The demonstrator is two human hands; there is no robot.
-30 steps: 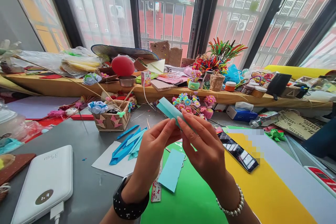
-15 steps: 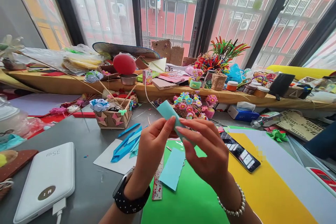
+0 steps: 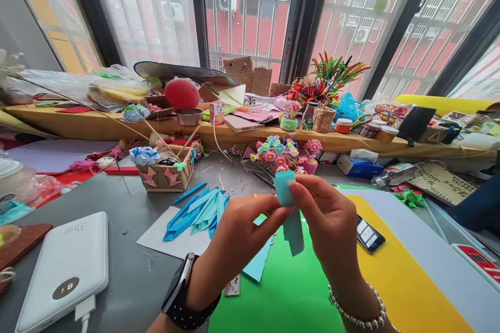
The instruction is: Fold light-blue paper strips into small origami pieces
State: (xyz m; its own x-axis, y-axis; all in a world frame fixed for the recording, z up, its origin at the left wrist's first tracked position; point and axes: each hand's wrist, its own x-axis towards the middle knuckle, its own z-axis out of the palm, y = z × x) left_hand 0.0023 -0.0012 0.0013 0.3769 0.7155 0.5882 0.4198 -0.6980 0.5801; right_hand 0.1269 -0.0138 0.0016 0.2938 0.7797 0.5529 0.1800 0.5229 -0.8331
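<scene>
Between my two hands, above the green sheet (image 3: 273, 302), is a folded strip of light blue paper (image 3: 286, 190). My left hand (image 3: 246, 223) pinches its left edge between thumb and fingers. My right hand (image 3: 328, 218) grips the right edge, thumb on the near face. The strip's lower end hangs down below the fingers. Partly hidden under my left hand lie a torn-edged light blue sheet (image 3: 258, 265) and a patterned ruler (image 3: 233, 286). To the left, several folded blue paper pieces (image 3: 187, 216) rest on a white sheet (image 3: 156, 242).
A white power bank (image 3: 64, 270) with a cable lies at left. Behind it stands a cardboard basket (image 3: 166, 177). At right a phone (image 3: 369, 234) lies on yellow paper (image 3: 394, 281). Crocheted flowers (image 3: 279, 151) and a crowded shelf (image 3: 242, 135) are at the back.
The blue paper has turned from a slanted to an upright position and moved right. My right hand's spread fingers have closed on it, and my left hand has shifted right along with it.
</scene>
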